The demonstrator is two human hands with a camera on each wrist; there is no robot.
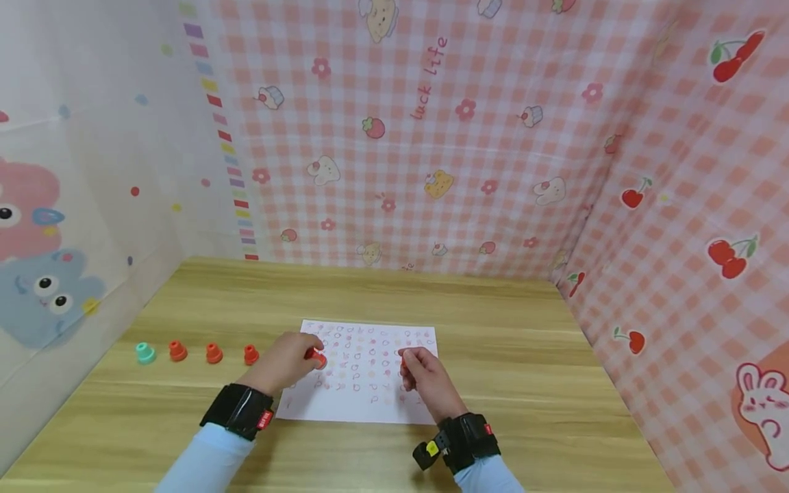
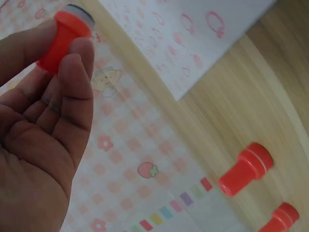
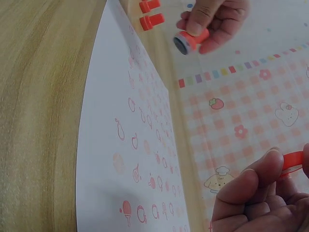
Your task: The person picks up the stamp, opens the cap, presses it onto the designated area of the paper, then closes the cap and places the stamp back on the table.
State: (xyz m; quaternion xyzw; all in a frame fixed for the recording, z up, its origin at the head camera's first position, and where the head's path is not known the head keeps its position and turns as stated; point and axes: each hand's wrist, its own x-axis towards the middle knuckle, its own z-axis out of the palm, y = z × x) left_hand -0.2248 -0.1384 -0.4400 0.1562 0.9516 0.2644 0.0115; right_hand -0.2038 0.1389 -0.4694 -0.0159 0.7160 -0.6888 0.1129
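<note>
My left hand (image 1: 283, 361) pinches a red self-inking stamp (image 2: 66, 36) between thumb and fingers, above the left part of a white sheet of paper (image 1: 357, 409). The stamp's dark face is uncovered and points away from the palm. Over the sheet's right part, my right hand (image 1: 428, 383) holds a small red ring-like piece, which looks like a stamp cap (image 3: 292, 161), between thumb and fingertips. Rows of small red and pink printed shapes cover much of the sheet. Both hands are raised off the paper.
Left of the sheet, three red stamps (image 1: 214, 353) and a teal stamp (image 1: 145, 352) stand in a row on the wooden table (image 1: 524, 411). Pink checked cloth (image 1: 394, 157) hangs behind and to the right; a pale printed cloth (image 1: 111, 137) hangs at left.
</note>
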